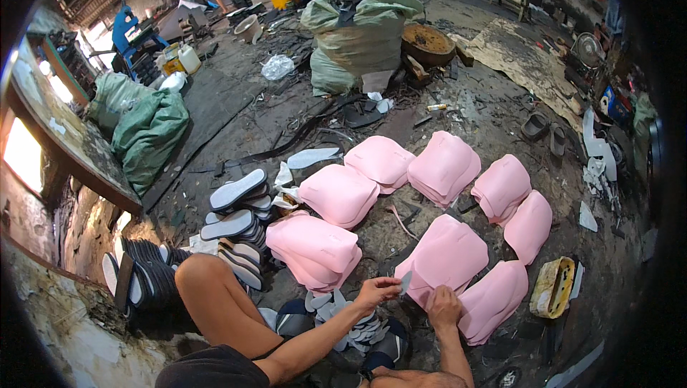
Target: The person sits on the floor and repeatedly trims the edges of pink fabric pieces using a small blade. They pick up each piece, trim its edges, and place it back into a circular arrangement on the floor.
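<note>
My left hand (378, 293) pinches a small flat grey piece (406, 283) between thumb and fingers, held over the near left corner of a stack of pink sheets (447, 245). On that stack's near edge is my right hand (444, 307), its fingers bent and together; what they grip, if anything, is hidden. Another pink stack (494, 302) lies close by on the right. Below my left forearm is a heap of grey cut pieces (361, 327), many like the one in my fingers. Slits show in several pink sheets.
More pink stacks (340, 195) curve around ahead. Piled sandal soles (240, 191) stand at left beside my bent knee (207, 273). A yellowish tray (552, 288) lies at right. Farther off are a large stuffed sack (354, 51), a round wooden block (428, 44) and green sacks (150, 130).
</note>
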`<state>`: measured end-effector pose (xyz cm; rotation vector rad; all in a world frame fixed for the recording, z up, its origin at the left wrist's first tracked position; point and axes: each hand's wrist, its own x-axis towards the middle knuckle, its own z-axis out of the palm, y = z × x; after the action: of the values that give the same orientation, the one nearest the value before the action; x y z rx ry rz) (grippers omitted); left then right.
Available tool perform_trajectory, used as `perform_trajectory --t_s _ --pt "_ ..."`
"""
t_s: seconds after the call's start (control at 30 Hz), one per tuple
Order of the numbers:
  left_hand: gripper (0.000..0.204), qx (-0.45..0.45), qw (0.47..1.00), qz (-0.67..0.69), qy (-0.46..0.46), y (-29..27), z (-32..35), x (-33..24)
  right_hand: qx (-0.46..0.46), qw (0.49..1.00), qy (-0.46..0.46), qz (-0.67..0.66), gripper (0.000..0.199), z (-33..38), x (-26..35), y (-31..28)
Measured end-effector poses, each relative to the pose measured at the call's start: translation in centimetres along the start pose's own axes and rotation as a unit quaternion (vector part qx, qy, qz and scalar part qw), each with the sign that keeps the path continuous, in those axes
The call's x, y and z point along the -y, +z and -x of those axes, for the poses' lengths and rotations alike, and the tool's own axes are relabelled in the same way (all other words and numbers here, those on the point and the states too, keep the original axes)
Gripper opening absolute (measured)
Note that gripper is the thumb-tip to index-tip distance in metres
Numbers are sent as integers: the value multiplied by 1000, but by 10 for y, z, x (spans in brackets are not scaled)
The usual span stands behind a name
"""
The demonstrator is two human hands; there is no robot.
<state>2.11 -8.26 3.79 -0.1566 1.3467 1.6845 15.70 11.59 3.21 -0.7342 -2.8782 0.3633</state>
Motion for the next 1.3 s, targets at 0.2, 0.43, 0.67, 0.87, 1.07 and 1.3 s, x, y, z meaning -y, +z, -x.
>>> perform_trajectory --t_s 0.2,0.43,0.67,0.87,1.07,1.3 --pt "22 68 969 -211 112 40 -40 10 -26 909 266 -320 29 -68 -77 -56" --pt "19 72 563 -670 478 26 -113 11 -331 917 129 -181 22 -66 6 -188" --pt "39 125 564 -675 460 50 -90 10 -89 991 -21 -93 16 -30 8 -40" --pt "50 144 584 -707 373 14 -100 11 -120 986 -31 -110 22 -12 34 -9" --pt "61 123 598 -666 429 31 -87 3 -56 984 88 -147 17 -52 -11 -35" --pt "38 85 586 -669 449 28 -80 14 19 995 10 -97 22 -20 17 -10"
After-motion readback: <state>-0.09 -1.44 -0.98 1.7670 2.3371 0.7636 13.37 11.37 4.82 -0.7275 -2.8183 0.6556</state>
